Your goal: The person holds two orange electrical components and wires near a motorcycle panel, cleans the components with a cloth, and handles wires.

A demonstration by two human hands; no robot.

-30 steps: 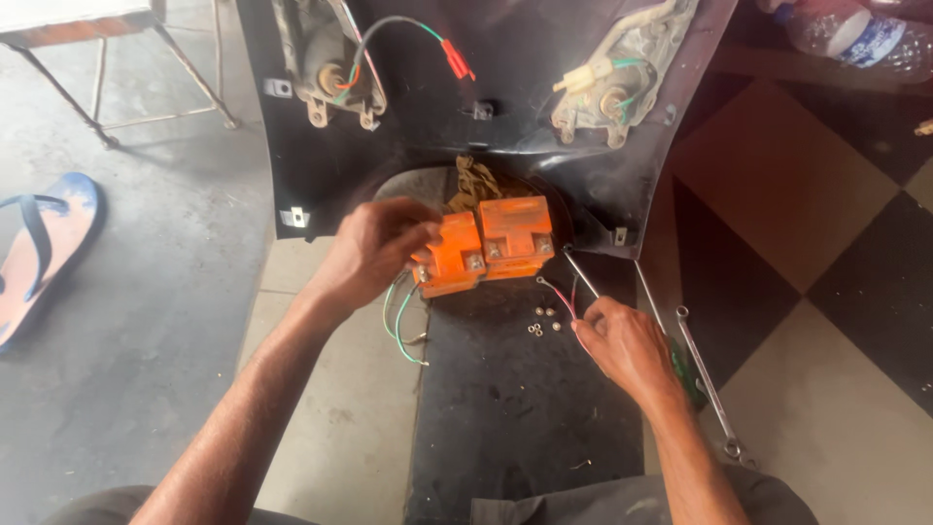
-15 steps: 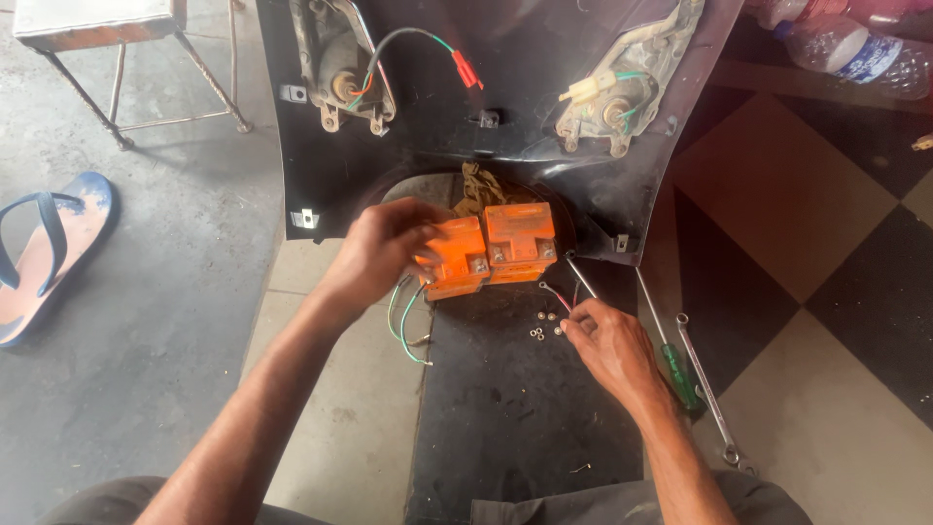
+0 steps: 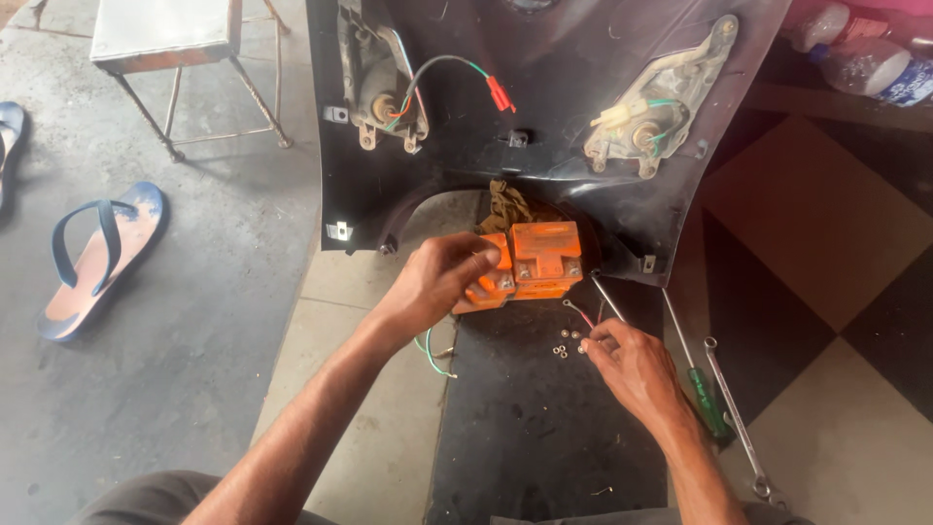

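The right hand (image 3: 622, 362) has slid up to pinch small nuts (image 3: 566, 344); the left hand (image 3: 442, 282) clasps the orange battery (image 3: 536, 261).

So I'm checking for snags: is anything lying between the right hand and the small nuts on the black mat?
Nothing visible does. The right hand has its fingertips right beside the small nuts on the black mat. A thin pink wire lies just above them, not across them. The left hand grips the orange battery.
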